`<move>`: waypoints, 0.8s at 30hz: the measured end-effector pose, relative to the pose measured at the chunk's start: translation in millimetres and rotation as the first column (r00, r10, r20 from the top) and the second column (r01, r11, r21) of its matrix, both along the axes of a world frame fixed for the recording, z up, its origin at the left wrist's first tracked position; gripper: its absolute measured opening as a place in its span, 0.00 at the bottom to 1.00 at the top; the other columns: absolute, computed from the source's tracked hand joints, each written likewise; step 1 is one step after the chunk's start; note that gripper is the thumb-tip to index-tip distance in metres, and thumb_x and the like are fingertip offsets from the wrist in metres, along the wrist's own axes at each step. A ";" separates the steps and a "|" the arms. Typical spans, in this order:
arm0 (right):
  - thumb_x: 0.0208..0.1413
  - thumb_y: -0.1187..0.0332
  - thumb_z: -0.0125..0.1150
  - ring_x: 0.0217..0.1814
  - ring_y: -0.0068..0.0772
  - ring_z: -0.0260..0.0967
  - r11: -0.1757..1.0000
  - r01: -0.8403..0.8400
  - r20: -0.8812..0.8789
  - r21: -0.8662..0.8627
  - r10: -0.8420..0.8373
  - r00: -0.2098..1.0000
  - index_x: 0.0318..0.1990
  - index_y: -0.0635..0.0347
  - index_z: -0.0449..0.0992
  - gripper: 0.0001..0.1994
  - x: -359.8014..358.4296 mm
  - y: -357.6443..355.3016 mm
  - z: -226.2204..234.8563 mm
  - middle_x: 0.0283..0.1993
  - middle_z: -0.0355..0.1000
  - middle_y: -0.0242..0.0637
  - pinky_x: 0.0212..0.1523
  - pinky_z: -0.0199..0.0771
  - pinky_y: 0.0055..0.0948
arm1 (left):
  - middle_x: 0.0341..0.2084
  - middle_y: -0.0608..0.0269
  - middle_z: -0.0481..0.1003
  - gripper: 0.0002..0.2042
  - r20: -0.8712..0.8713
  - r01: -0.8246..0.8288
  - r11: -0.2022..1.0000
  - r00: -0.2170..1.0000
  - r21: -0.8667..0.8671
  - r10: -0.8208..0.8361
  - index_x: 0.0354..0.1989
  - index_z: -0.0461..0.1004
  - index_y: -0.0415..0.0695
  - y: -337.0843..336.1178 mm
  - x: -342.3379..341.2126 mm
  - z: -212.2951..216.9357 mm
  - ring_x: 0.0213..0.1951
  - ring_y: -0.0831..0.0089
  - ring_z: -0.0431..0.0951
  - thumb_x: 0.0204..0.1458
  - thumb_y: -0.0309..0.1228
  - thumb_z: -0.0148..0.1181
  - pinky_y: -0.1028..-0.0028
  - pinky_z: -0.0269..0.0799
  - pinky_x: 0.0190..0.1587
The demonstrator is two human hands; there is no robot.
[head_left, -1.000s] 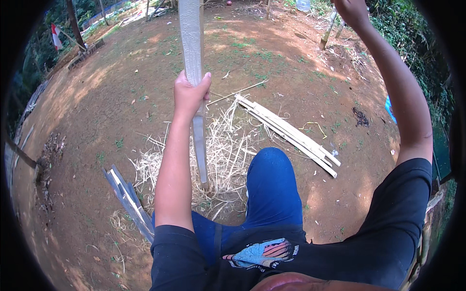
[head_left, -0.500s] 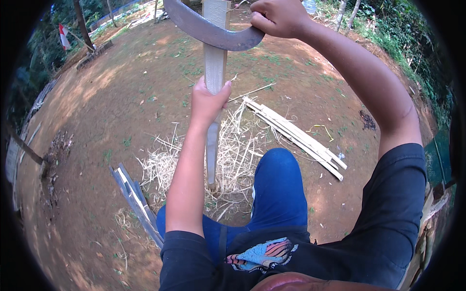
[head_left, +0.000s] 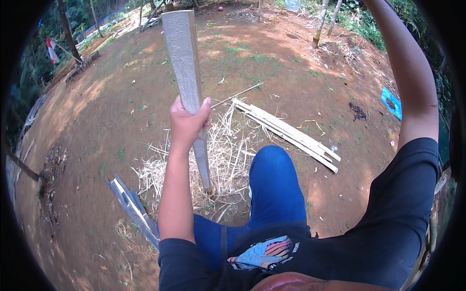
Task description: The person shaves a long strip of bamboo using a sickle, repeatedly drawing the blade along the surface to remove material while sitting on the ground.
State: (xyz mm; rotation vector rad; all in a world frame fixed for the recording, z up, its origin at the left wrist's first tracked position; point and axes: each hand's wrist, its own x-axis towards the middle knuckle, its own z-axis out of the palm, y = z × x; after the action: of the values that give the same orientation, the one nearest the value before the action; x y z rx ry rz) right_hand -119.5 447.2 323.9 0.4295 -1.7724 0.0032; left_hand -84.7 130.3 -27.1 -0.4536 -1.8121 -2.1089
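My left hand (head_left: 187, 121) is wrapped round a wooden board (head_left: 183, 58), below its middle. The board stands nearly upright, leaning a little left at the top, and tapers to a narrow lower end on the ground. Around its foot lies a heap of pale thin shavings (head_left: 233, 157). My right forearm (head_left: 410, 58) is raised to the upper right edge. The right hand is cut off there, and the curved blade from the earlier frame is out of view.
Right of the shavings lies a bundle of pale split strips (head_left: 291, 133). Dark-faced strips (head_left: 132, 206) lie by my left thigh. Farther off are a blue plastic piece (head_left: 391, 103), thin trunks (head_left: 320, 24) and a red-and-white flag (head_left: 52, 50).
My right hand has gone up and right out of view with the curved blade. The board's top has tilted left, and my left hand has shifted slightly left and down with it.
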 end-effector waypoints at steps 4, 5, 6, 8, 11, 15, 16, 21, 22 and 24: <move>0.54 0.56 0.40 0.25 0.52 0.70 0.996 -0.005 -0.051 -0.091 0.000 0.999 0.20 0.59 0.74 0.21 -8.7 57.9 6.8 0.23 0.72 0.49 0.31 0.66 0.47 | 0.20 0.68 0.73 0.11 -0.039 -0.065 0.998 0.997 -0.003 0.065 0.35 0.68 0.40 -9.4 -8.4 7.2 0.17 0.83 0.70 0.53 0.27 0.66 0.80 0.69 0.19; 0.54 0.58 0.41 0.25 0.52 0.70 0.984 -0.098 0.019 -0.151 0.102 0.995 0.20 0.60 0.73 0.20 -4.1 48.5 -10.9 0.23 0.72 0.49 0.30 0.65 0.47 | 0.21 0.68 0.73 0.11 -0.046 -0.083 0.997 0.996 -0.008 0.082 0.35 0.68 0.40 -12.7 -10.2 7.7 0.17 0.83 0.71 0.53 0.27 0.67 0.80 0.69 0.19; 0.54 0.60 0.41 0.25 0.52 0.69 0.959 -0.184 0.084 -0.214 0.206 0.975 0.19 0.60 0.73 0.19 -6.7 42.0 -25.9 0.22 0.72 0.49 0.30 0.65 0.47 | 0.21 0.68 0.73 0.12 -0.053 -0.099 0.995 0.994 -0.012 0.098 0.35 0.68 0.40 -14.8 -11.5 7.9 0.18 0.83 0.71 0.53 0.28 0.67 0.80 0.69 0.19; 0.55 0.64 0.49 0.24 0.48 0.70 0.897 -0.360 0.149 -0.256 0.405 0.902 0.20 0.61 0.71 0.15 -54.7 65.2 -53.9 0.21 0.71 0.47 0.28 0.66 0.45 | 0.21 0.67 0.73 0.12 -0.068 -0.184 0.983 0.981 0.002 0.184 0.36 0.68 0.39 -11.9 -13.1 7.5 0.18 0.83 0.71 0.53 0.29 0.68 0.80 0.69 0.20; 0.53 0.66 0.59 0.25 0.43 0.71 0.905 -0.037 -0.174 0.423 0.121 0.977 0.25 0.62 0.72 0.10 -99.9 55.8 -94.7 0.22 0.72 0.44 0.29 0.67 0.44 | 0.21 0.67 0.73 0.13 -0.082 -0.261 0.964 0.961 0.053 0.265 0.36 0.69 0.39 -3.9 -14.2 9.9 0.19 0.83 0.72 0.53 0.30 0.69 0.81 0.70 0.20; 0.61 0.36 0.45 0.15 0.24 0.57 0.702 -0.150 0.617 -0.696 0.691 0.376 0.20 0.57 0.70 0.32 -81.0 -59.3 -197.8 0.14 0.59 0.30 0.19 0.57 0.29 | 0.22 0.67 0.74 0.14 -0.116 -0.432 0.902 0.895 0.012 0.431 0.36 0.69 0.39 -41.1 -11.1 7.2 0.20 0.82 0.74 0.53 0.32 0.69 0.79 0.71 0.22; 0.64 0.38 0.39 0.17 0.21 0.55 0.656 -0.105 0.621 -0.747 0.746 0.242 0.21 0.57 0.69 0.32 -73.7 -78.1 -217.0 0.15 0.59 0.26 0.21 0.59 0.27 | 0.22 0.66 0.74 0.14 -0.124 -0.510 0.860 0.854 -0.006 0.505 0.36 0.69 0.39 -49.5 -11.1 5.0 0.20 0.81 0.74 0.53 0.33 0.69 0.79 0.71 0.22; 0.63 0.31 0.31 0.15 0.20 0.55 0.245 0.175 0.232 -0.954 0.968 -0.092 0.24 0.55 0.68 0.36 -60.6 -134.5 -335.0 0.15 0.59 0.25 0.18 0.59 0.22 | 0.22 0.65 0.74 0.15 -0.263 -0.773 0.634 0.619 -0.035 0.740 0.43 0.71 0.37 -86.8 -18.2 1.5 0.20 0.81 0.74 0.57 0.34 0.66 0.79 0.72 0.24; 0.60 0.28 0.30 0.15 0.19 0.55 0.167 0.245 0.147 -0.955 0.984 -0.098 0.25 0.54 0.67 0.37 -55.7 -146.0 -363.8 0.15 0.58 0.25 0.18 0.60 0.22 | 0.23 0.65 0.74 0.16 -0.270 -0.760 0.649 0.635 -0.046 0.724 0.47 0.70 0.37 -94.4 -15.5 0.3 0.22 0.80 0.74 0.58 0.34 0.64 0.78 0.73 0.26; 0.58 0.24 0.30 0.15 0.19 0.56 0.003 0.351 -0.043 -0.936 0.991 -0.125 0.26 0.53 0.65 0.38 -45.3 -169.5 -429.8 0.16 0.58 0.24 0.19 0.61 0.21 | 0.26 0.64 0.74 0.18 -0.235 -0.697 0.717 0.702 -0.030 0.672 0.53 0.69 0.37 -105.4 1.2 -5.0 0.26 0.79 0.75 0.59 0.34 0.62 0.76 0.74 0.31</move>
State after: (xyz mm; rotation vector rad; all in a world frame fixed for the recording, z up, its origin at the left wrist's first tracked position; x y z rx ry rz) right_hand -164.8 277.7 -105.8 0.2301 -1.9694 2.7938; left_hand -83.6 24.9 -32.1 0.0081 -1.6336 -1.3819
